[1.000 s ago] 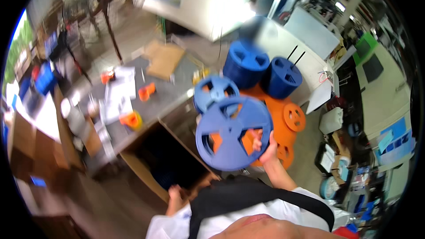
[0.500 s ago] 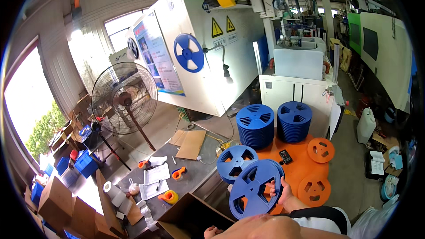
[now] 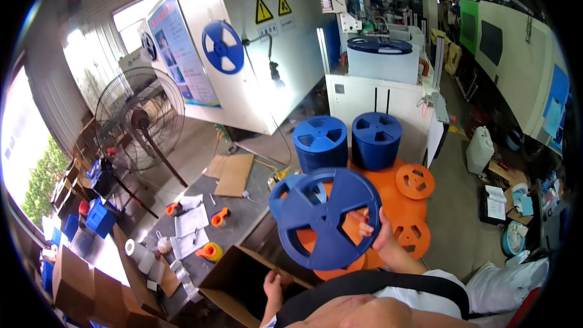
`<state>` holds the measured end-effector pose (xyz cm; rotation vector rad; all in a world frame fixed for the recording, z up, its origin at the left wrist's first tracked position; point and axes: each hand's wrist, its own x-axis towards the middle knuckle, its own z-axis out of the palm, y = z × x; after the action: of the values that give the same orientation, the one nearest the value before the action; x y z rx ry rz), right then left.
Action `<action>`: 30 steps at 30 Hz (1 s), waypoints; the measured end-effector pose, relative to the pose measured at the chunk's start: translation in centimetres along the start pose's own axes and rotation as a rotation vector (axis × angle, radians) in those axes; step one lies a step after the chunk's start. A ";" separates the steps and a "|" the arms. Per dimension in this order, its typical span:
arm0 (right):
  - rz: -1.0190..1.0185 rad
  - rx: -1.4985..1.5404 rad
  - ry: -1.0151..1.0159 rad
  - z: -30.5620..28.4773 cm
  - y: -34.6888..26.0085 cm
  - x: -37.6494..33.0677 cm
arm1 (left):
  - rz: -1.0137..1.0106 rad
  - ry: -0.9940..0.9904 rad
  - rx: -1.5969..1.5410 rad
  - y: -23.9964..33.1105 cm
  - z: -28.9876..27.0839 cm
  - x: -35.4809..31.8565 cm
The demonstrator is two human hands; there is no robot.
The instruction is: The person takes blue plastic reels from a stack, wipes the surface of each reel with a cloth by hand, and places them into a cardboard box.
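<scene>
A large blue plastic reel (image 3: 331,249) with wide openings is tilted up in front of me. My right hand (image 3: 379,232) is closed on its right rim, with fingers reaching through an opening. Under it, partly hidden, a lighter blue reel (image 3: 278,189) lies at the left of the orange reels (image 3: 415,181). My left hand (image 3: 274,288), fingers curled, is at the near rim of an open cardboard box (image 3: 221,279); what it grips, if anything, is hidden. The box's inside is dark.
Two tall stacks of blue reels (image 3: 320,130) stand beyond the orange ones. Another blue reel (image 3: 379,45) lies on the white machine. Orange tape dispensers (image 3: 220,217) and papers (image 3: 191,222) lie on the grey table (image 3: 243,231). A fan (image 3: 139,118) stands left.
The held reel has come up and turned more face-on. My left hand has risen further into view at the box. The view has swung, and a blue reel now shows on the white machine.
</scene>
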<state>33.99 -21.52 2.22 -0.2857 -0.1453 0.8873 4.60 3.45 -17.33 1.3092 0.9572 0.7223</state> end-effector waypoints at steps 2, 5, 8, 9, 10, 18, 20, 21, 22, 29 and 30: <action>-0.004 0.018 -0.038 2.1 -0.7 0.0 | -0.038 0.062 -0.056 2.5 -0.1 0.1; 0.007 0.050 -0.083 4.0 -2.3 -0.5 | -0.055 0.105 -0.102 6.8 0.5 -1.5; 0.046 -0.019 -0.056 5.7 -4.8 -2.1 | -0.048 0.120 -0.107 8.0 -1.2 -3.3; 0.054 -0.059 -0.045 6.8 -5.9 -3.0 | -0.017 0.125 -0.047 7.1 -2.7 -3.6; 0.026 -0.147 0.023 7.5 -7.3 -4.4 | -0.148 0.105 -0.005 11.8 -1.8 -6.2; -0.444 -0.428 0.095 12.5 -8.3 -12.7 | -0.017 0.452 -0.020 13.7 -7.9 -15.0; -0.485 -0.458 -0.018 12.5 -8.2 -10.4 | -0.070 0.267 -0.224 16.6 -5.1 -11.3; -0.480 -0.454 -0.089 12.5 -7.9 -8.7 | -0.017 0.225 -0.231 17.8 -3.7 -8.7; -0.480 -0.446 -0.158 12.4 -7.6 -6.8 | 0.207 0.225 -0.135 19.3 -2.0 -6.1; -0.125 -0.282 -0.263 13.0 -3.4 -0.2 | 0.567 0.087 0.140 26.4 4.4 -0.6; -0.065 -0.225 -0.263 12.8 -3.4 -0.1 | 0.660 0.086 0.274 27.1 4.5 -1.6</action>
<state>33.33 -21.25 15.42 -0.3711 -0.4980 0.8422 10.08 3.98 9.62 1.8813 0.6993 1.1844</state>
